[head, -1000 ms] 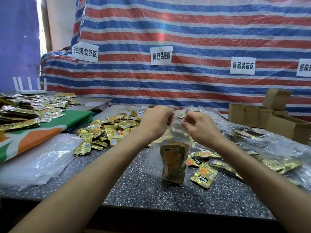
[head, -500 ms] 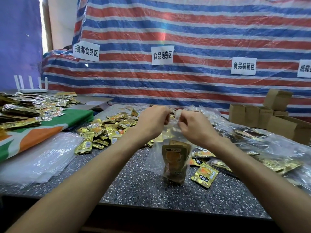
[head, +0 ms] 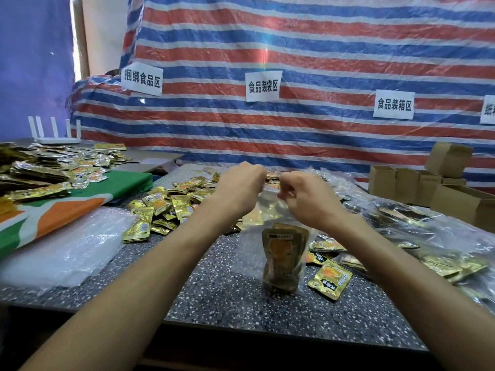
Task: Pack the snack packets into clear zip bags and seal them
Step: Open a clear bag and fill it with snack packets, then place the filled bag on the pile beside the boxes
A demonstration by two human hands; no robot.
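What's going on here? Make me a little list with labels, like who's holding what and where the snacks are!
left hand: pinches the top edge of the zip bag
right hand: pinches the same edge, close beside the left hand
zip bag: clear, held upright, its bottom at or near the table; I cannot tell if it is sealed
snack packets: gold, standing in the bag's bottom
pile of packets: on the table, left of the bag
single packet: lying right of the bag
cardboard boxes: far right
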